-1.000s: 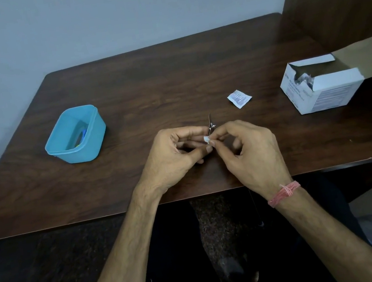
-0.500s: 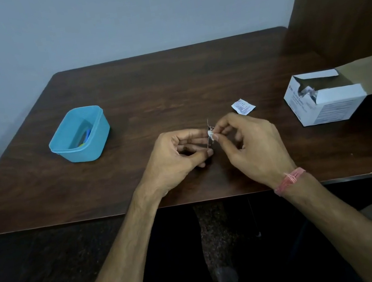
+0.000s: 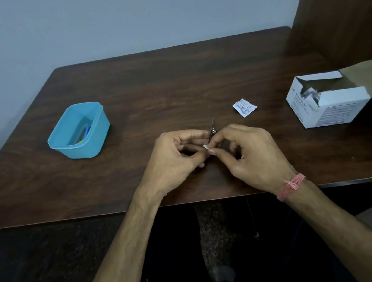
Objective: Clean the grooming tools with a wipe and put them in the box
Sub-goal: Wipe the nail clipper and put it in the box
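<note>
On the left of the dark wooden counter (image 3: pixel 170 82) sits an open blue plastic box (image 3: pixel 78 131), with a few blue and yellow items lying inside it; they are too small to identify.

Near the middle, close to the counter's near edge, my two hands meet. My left hand (image 3: pixel 175 159) has its fingers curled, thumb and fingertips clamped on the lower part of a thin metal grooming tool (image 3: pixel 212 131). The tool's slender tip points up and away from me, rising just above my fingers. My right hand (image 3: pixel 250 152) is touching the left at the fingertips, its thumb and forefinger pinched together on a small white wipe (image 3: pixel 206 147) pressed against the tool. I cannot tell how much of the tool the wipe covers. A pink thread band (image 3: pixel 291 186) circles my right wrist.

To the right of my hands, a little farther away, a small white printed sachet (image 3: pixel 244 107) lies flat on the counter. Well apart from it, at the right edge, stands a white cardboard carton (image 3: pixel 330 105) with its flap open.
</note>
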`<action>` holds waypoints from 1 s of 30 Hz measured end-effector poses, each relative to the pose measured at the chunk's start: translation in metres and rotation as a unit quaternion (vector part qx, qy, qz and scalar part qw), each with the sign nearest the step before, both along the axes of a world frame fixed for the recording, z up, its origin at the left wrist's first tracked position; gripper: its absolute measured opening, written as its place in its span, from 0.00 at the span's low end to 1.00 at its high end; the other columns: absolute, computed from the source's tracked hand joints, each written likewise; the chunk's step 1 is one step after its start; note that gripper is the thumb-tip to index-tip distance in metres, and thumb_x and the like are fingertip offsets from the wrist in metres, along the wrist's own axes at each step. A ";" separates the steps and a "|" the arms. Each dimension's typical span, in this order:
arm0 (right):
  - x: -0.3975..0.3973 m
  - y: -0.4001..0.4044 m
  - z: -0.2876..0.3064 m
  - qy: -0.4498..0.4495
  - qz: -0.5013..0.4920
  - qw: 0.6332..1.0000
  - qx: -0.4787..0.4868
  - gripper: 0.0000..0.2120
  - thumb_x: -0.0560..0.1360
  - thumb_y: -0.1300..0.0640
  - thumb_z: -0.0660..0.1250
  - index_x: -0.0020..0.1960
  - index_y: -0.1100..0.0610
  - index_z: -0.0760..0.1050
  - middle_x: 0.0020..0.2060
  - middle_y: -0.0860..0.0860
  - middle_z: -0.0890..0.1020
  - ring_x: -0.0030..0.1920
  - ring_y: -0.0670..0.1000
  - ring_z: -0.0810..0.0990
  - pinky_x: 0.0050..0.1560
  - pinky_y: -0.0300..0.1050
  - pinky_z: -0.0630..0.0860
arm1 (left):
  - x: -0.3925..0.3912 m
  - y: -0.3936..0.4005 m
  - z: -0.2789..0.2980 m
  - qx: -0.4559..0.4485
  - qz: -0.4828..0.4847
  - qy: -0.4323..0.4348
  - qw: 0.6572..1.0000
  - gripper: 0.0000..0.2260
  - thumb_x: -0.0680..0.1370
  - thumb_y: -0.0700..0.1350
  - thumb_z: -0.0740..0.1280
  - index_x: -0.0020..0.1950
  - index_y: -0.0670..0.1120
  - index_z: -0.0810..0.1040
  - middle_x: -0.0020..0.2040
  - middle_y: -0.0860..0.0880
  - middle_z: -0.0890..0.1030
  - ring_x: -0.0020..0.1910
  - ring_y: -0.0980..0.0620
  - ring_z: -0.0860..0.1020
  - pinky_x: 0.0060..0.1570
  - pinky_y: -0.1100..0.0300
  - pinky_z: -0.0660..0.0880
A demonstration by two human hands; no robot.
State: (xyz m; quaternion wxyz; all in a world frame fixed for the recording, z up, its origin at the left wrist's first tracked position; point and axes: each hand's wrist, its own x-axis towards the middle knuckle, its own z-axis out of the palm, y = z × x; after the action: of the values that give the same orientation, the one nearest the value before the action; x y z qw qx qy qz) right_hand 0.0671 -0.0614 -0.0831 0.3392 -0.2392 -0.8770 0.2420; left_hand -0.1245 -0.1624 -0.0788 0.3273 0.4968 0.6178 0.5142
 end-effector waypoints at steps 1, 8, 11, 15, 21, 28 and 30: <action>0.000 0.000 -0.001 0.007 -0.008 1.000 0.004 0.06 0.78 0.56 0.79 0.51 0.46 0.84 0.47 0.40 0.84 0.34 0.47 0.79 0.39 0.50 0.80 | 0.000 0.000 0.000 -0.002 -0.007 0.004 1.000 0.15 0.79 0.33 0.79 0.62 0.47 0.90 0.52 0.50 0.91 0.49 0.50 0.90 0.45 0.55 0.87; 0.001 0.002 0.002 0.037 -0.063 0.997 -0.011 0.05 0.78 0.56 0.79 0.50 0.47 0.86 0.45 0.40 0.85 0.33 0.50 0.80 0.40 0.46 0.79 | 0.001 -0.001 -0.001 -0.006 -0.005 0.016 1.000 0.15 0.78 0.34 0.80 0.61 0.48 0.90 0.52 0.51 0.91 0.49 0.50 0.90 0.45 0.53 0.87; 0.001 -0.001 0.002 0.015 -0.028 0.999 -0.006 0.05 0.77 0.56 0.80 0.50 0.47 0.86 0.45 0.39 0.85 0.32 0.49 0.79 0.39 0.48 0.80 | 0.000 -0.002 -0.002 -0.004 -0.008 0.015 1.000 0.14 0.79 0.35 0.80 0.62 0.47 0.89 0.53 0.51 0.91 0.50 0.49 0.90 0.45 0.53 0.86; 0.001 0.002 0.003 0.026 -0.067 0.997 -0.019 0.06 0.77 0.55 0.81 0.50 0.46 0.87 0.40 0.35 0.83 0.33 0.50 0.78 0.38 0.36 0.73 | 0.000 -0.001 -0.001 -0.001 -0.009 0.012 1.000 0.15 0.78 0.33 0.80 0.60 0.48 0.90 0.52 0.52 0.91 0.50 0.50 0.90 0.44 0.53 0.87; 0.002 0.007 0.001 0.020 -0.028 0.992 -0.123 0.08 0.75 0.48 0.84 0.45 0.45 0.85 0.26 0.50 0.79 0.26 0.48 0.71 0.33 0.41 0.69 | 0.000 -0.001 -0.001 -0.003 -0.003 0.004 1.000 0.14 0.77 0.33 0.81 0.61 0.44 0.90 0.51 0.50 0.92 0.50 0.48 0.90 0.43 0.55 0.87; 0.003 0.007 0.002 0.026 -0.023 0.990 -0.134 0.08 0.73 0.50 0.85 0.44 0.46 0.85 0.28 0.49 0.82 0.25 0.46 0.73 0.33 0.35 0.69 | 0.001 -0.004 0.002 0.020 -0.010 -0.014 1.000 0.12 0.81 0.35 0.77 0.58 0.51 0.90 0.52 0.49 0.91 0.51 0.48 0.90 0.44 0.53 0.88; 0.003 0.005 0.002 0.021 -0.021 0.991 -0.129 0.08 0.74 0.50 0.85 0.44 0.47 0.86 0.27 0.49 0.82 0.25 0.47 0.74 0.34 0.33 0.69 | 0.002 -0.004 0.004 0.018 -0.010 -0.021 1.000 0.06 0.82 0.40 0.78 0.57 0.49 0.89 0.50 0.47 0.91 0.51 0.46 0.91 0.44 0.51 0.88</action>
State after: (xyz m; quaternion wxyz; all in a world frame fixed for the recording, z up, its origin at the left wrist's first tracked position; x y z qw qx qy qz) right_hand 0.0702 -0.0559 -0.0809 0.3289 -0.2943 -0.8259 0.3508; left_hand -0.1228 -0.1668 -0.0743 0.3357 0.4979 0.5965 0.5325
